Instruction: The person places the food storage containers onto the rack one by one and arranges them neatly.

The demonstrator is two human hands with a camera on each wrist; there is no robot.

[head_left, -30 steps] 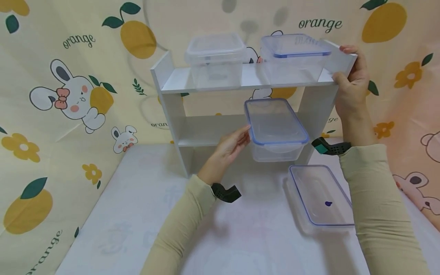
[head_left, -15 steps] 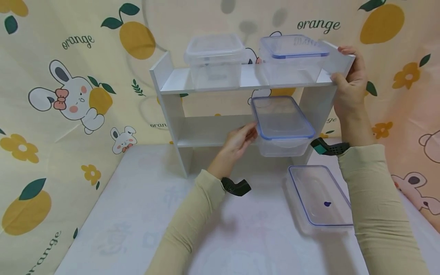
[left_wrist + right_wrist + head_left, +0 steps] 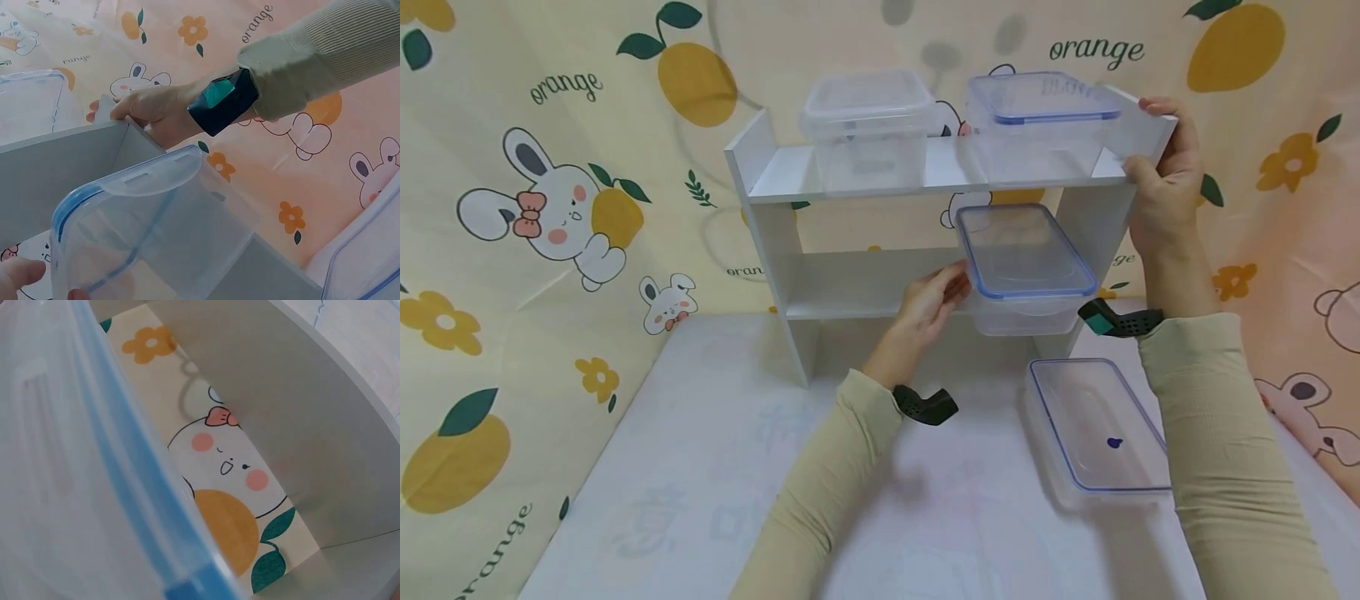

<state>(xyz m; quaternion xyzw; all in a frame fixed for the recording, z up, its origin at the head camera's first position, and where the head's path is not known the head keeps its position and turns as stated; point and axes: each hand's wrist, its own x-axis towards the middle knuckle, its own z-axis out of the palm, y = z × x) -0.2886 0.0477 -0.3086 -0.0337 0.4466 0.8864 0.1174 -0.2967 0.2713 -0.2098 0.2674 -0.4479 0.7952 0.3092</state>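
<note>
My left hand (image 3: 928, 304) holds a clear plastic food container (image 3: 1030, 250) with a blue-rimmed lid by its left side. The container is in front of the middle shelf's right part, below the top board. Its corner and lid flap show large in the left wrist view, where the thumb (image 3: 22, 275) and a fingertip (image 3: 78, 294) appear at the lower left. Whether its base touches the shelf cannot be told. My right hand (image 3: 1168, 187) grips the upper right side panel of the white shelf unit (image 3: 865, 271). The right wrist view shows a blurred blue-rimmed container up close.
On the top board stand a container with a clear lid (image 3: 872, 125) and a blue-rimmed one (image 3: 1037, 125). Another blue-rimmed container (image 3: 1101, 425) lies on the white table (image 3: 700, 467) beside my right forearm. A printed cloth (image 3: 497, 333) hangs behind.
My left hand has carried the container a little right, upward and further toward the middle shelf. My right hand stays on the side panel.
</note>
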